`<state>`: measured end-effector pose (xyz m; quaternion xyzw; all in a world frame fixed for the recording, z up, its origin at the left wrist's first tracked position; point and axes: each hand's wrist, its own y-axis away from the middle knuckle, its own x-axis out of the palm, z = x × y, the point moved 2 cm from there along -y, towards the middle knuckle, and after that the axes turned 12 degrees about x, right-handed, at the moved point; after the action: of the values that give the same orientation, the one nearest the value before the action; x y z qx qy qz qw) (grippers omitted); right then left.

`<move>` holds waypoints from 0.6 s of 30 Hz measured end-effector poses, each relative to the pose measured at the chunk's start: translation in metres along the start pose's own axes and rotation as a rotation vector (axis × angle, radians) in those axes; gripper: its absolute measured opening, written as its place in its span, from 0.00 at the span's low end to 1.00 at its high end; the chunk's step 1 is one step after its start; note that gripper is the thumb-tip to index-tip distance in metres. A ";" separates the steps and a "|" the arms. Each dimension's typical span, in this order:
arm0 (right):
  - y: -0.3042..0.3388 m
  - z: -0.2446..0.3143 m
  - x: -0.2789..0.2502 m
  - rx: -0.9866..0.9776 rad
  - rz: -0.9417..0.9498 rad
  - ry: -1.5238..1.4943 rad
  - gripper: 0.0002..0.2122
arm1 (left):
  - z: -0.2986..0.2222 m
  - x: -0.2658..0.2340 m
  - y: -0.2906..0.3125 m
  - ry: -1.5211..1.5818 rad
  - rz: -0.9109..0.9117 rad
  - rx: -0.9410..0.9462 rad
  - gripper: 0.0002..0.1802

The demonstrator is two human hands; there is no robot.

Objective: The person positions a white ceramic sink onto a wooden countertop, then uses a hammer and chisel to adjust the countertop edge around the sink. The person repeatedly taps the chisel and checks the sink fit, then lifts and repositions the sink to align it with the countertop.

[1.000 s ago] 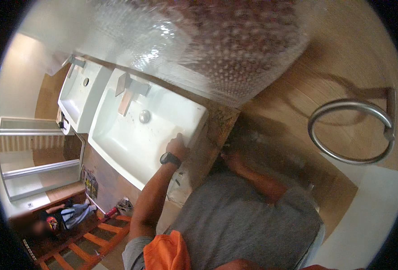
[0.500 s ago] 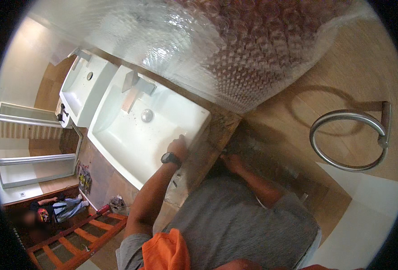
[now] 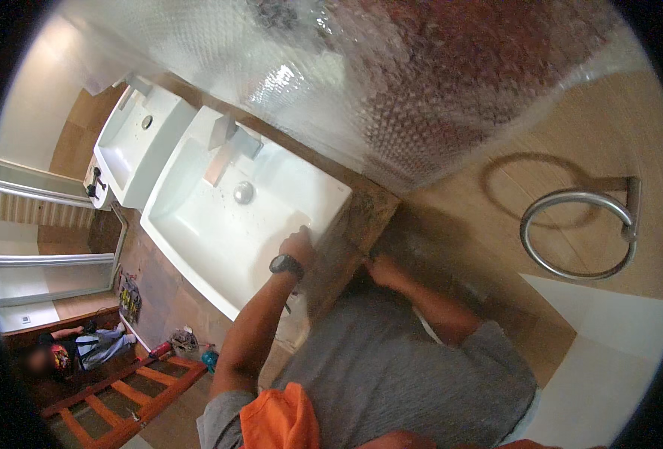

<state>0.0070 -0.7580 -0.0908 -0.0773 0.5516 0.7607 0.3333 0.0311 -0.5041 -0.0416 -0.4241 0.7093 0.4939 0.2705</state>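
Note:
My left hand (image 3: 297, 248), with a dark watch (image 3: 286, 265) on its wrist, rests against the right-hand side of a white rectangular washbasin (image 3: 223, 228). One finger points up along the basin's surface; the others are partly hidden. Close to the edge of the brown stone counter (image 3: 372, 217), my right hand (image 3: 382, 271) is closed, fingers bent. A small dark shape shows at its fingertips, in shadow, too dim to name. A square metal tap (image 3: 226, 142) stands at the basin's back, above a round drain (image 3: 244, 192).
Bubble wrap (image 3: 421, 90) covers the wall behind the basins. A metal towel ring (image 3: 526, 232) juts out at right. Farther left are a second basin (image 3: 133, 142) and a framed mirror (image 3: 54, 262). A wooden ladder (image 3: 129, 389) and another person (image 3: 84, 348) are at lower left.
The view has shifted slightly, bringing a small teal thing into sight by the ladder. Both hands keep nearly the same places at the basin and the counter edge.

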 end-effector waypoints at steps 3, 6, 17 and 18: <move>-0.028 -0.018 0.021 -0.077 -0.064 0.103 0.23 | 0.002 0.000 -0.008 -0.025 0.018 -0.010 0.31; -0.053 -0.038 0.047 -0.032 -0.205 0.113 0.20 | -0.003 -0.005 -0.003 -0.014 0.053 0.004 0.31; -0.029 -0.022 0.030 0.035 -0.035 -0.005 0.24 | -0.006 -0.012 0.010 -0.013 0.098 0.000 0.31; -0.030 -0.024 0.022 0.120 -0.001 -0.025 0.25 | -0.008 -0.015 0.008 -0.008 0.089 0.001 0.30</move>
<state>0.0021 -0.7654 -0.1344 -0.0480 0.5921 0.7269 0.3446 0.0323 -0.5051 -0.0225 -0.3900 0.7264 0.5069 0.2514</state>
